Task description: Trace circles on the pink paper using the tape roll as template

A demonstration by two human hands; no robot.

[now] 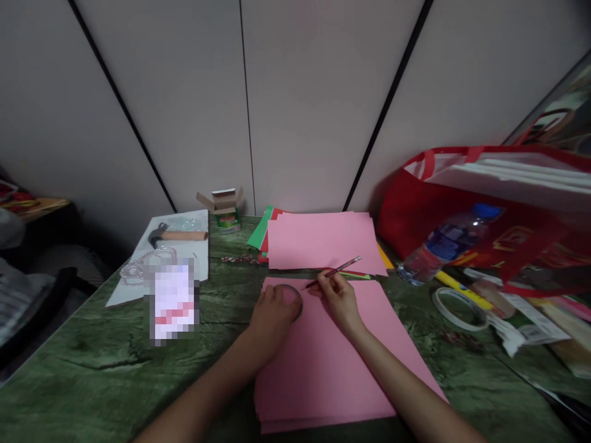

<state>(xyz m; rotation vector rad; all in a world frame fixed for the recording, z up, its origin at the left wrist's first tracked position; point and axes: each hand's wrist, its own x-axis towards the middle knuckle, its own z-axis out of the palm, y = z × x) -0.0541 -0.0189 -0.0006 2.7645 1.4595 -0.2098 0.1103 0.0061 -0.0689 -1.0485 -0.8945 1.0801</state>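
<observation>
A stack of pink paper sheets (pixel 323 381) lies in front of me on the table. My left hand (pixel 271 312) presses a round thing with a dark rim (pixel 298 306) onto the upper left of the top sheet. Its fingers cover much of that round thing, so I cannot tell exactly what it is. Pinched in my right hand (pixel 340 300) is a dark pencil (pixel 347 264), slanting up to the right. The pencil's point is near the sheet, just right of the round rim; whether it touches the paper is unclear.
Behind lie more pink sheets (pixel 318 240) over coloured ones. On the left are a hammer (pixel 184 235), bead strands (pixel 141 267) and a blurred-out item (pixel 173 301). A small open box (pixel 227 218) stands behind. To the right are a bottle (pixel 443 246), tape roll (pixel 459 309) and red bag (pixel 401 203).
</observation>
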